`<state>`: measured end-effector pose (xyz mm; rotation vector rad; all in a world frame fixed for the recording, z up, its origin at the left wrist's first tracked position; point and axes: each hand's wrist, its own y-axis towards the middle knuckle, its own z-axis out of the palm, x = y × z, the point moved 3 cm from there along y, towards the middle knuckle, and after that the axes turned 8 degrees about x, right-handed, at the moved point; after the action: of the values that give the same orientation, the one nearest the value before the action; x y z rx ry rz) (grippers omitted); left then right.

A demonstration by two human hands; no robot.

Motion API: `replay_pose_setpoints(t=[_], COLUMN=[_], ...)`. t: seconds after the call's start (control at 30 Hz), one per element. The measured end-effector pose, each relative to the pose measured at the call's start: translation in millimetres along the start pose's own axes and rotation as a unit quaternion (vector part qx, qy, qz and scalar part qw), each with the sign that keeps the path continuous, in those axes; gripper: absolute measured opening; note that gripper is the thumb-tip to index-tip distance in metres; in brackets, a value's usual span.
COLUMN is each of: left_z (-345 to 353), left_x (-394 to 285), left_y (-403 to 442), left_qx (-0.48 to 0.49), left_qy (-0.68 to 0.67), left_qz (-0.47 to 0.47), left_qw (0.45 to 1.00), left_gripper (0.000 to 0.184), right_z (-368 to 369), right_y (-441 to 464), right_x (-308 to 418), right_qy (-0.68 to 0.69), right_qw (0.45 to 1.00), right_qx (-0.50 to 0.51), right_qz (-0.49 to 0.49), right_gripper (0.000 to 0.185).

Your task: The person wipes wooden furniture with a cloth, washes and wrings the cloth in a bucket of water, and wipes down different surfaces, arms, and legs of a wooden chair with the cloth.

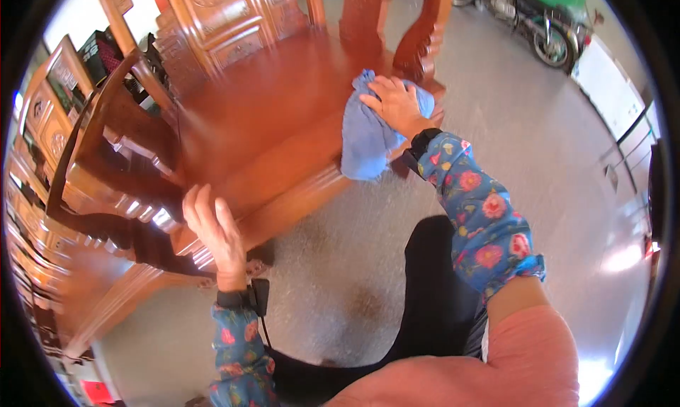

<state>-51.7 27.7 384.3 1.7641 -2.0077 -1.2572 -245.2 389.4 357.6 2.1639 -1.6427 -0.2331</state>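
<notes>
My right hand (397, 108) presses a blue cloth (366, 138) onto the right front corner of a carved wooden chair's seat (276, 102). The cloth bunches under the palm and fingers, and its lower part hangs over the seat's front edge. Near the left front corner of the same seat is my left hand (214, 230), with fingers stretched out and nothing in them. It is close to the dark curved armrest (106, 141); whether it touches the wood I cannot tell. Both forearms wear blue floral sleeves.
The carved backrest (227, 14) rises behind the seat, and a right armrest support (418, 35) stands beside the cloth. More carved wooden furniture (53, 123) lines the left side. A motorcycle (542, 28) is parked at the upper right, near a white panel (609, 88).
</notes>
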Motion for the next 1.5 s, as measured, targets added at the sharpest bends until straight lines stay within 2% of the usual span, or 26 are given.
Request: replay_pose_setpoints(t=[0.07, 0.13, 0.2, 0.27, 0.3, 0.33, 0.37, 0.43, 0.47, 0.5, 0.53, 0.6, 0.63, 0.7, 0.87, 0.93, 0.97, 1.0, 1.07, 1.1, 1.2, 1.33, 1.37, 1.47, 1.5], left_z=[11, 24, 32, 37, 36, 35, 35, 32, 31, 31, 33, 39, 38, 40, 40, 40, 39, 38, 38, 38, 38, 37, 37, 39, 37], left_x=[15, 29, 18, 31, 31, 26, 25, 19, 12, 7, 13, 29, 26, 26, 29, 28, 25, 25, 23, 22, 23, 29, 29, 25, 23], left_y=[10, 17, 19, 15, 16, 17, 21, 33, 38, 40, 40, 37, 36, 36, 38, 36, 36, 36, 35, 34, 36, 36, 36, 35, 36], left_qx=[0.022, 0.069, 0.148, 0.150, 0.184, 0.223, 0.249, 0.274, 0.295, 0.317, 0.315, 0.329, 0.331, 0.332, 0.329, 0.329, 0.325, 0.320, 0.316, 0.316, 0.310, 0.310, 0.306, 0.304, 0.296], left_qy=[0.032, 0.138, 0.225, 0.244, 0.245, 0.237, 0.242, 0.252, 0.250, 0.248, 0.249, 0.167, 0.161, 0.162, 0.175, 0.153, 0.148, 0.145, 0.141, 0.135, 0.129, 0.127, 0.121, 0.115, 0.116], left_qz=[0.022, 0.034, 0.023, 0.015, 0.005, -0.013, 0.001, 0.024, 0.079, 0.130, 0.135, 0.130, 0.123, 0.128, 0.130, 0.124, 0.125, 0.124, 0.128, 0.128, 0.136, 0.133, 0.138, 0.134, 0.132], left_qw=[0.999, 0.987, 0.963, 0.958, 0.952, 0.945, 0.938, 0.928, 0.919, 0.906, 0.906, 0.920, 0.922, 0.921, 0.919, 0.924, 0.926, 0.928, 0.930, 0.930, 0.932, 0.933, 0.934, 0.936, 0.939], left_gripper=[0.034, 0.034, 0.038, 0.039, 0.041, 0.042, 0.041, 0.041, 0.040, 0.039, 0.039, 0.039, 0.039, 0.040, 0.040, 0.039, 0.038, 0.038, 0.038, 0.038, 0.037, 0.037, 0.037, 0.037, 0.037], right_z=[0, -6, -10, 1, 7, 11, 15, 16, 16, 14, 11, 10, 12, 10, 17, 13, 11, 10, -6, 2, -3, 9, 9, 14, 13], right_y=[-21, -48, -71, -80, -81, -84, -85, -79, -75, -72, -69, -60, -52, -36, -20, -23, -24, -29, -47, -49, -52, -33, -30, -22, -22], right_x=[12, 40, 77, 111, 117, 121, 117, 93, 76, 48, 19, -40, -68, -103, -118, -112, -109, -101, -60, -48, -47, -105, -114, -126, -127], right_qy=[0.049, 0.073, 0.109, 0.083, 0.079, 0.152, 0.222, 0.202, 0.184, 0.193, 0.174, 0.120, 0.142, 0.163, 0.198, 0.201, 0.194, 0.191, 0.127, 0.082, 0.133, 0.200, 0.171, 0.206, 0.168], right_qw=[0.999, 0.989, 0.979, 0.983, 0.984, 0.968, 0.943, 0.948, 0.951, 0.944, 0.945, 0.938, 0.928, 0.910, 0.898, 0.890, 0.907, 0.907, 0.941, 0.958, 0.955, 0.921, 0.918, 0.921, 0.920], right_qx=[-0.014, -0.099, -0.125, -0.096, -0.108, -0.139, -0.168, -0.181, -0.184, -0.238, -0.268, -0.322, -0.330, -0.356, -0.374, -0.383, -0.343, -0.345, -0.267, -0.234, -0.223, -0.288, -0.305, -0.285, -0.323], right_qz=[-0.006, -0.084, -0.122, -0.130, -0.115, -0.147, -0.182, -0.168, -0.166, -0.125, -0.075, 0.034, 0.095, 0.141, 0.118, 0.147, 0.152, 0.147, 0.165, 0.143, 0.147, 0.172, 0.187, 0.170, 0.142], right_gripper=[0.050, 0.051, 0.047, 0.039, 0.039, 0.033, 0.029, 0.030, 0.031, 0.029, 0.029, 0.029, 0.030, 0.029, 0.027, 0.026, 0.023, 0.023, 0.022, 0.022, 0.022, 0.023, 0.023, 0.025, 0.025])
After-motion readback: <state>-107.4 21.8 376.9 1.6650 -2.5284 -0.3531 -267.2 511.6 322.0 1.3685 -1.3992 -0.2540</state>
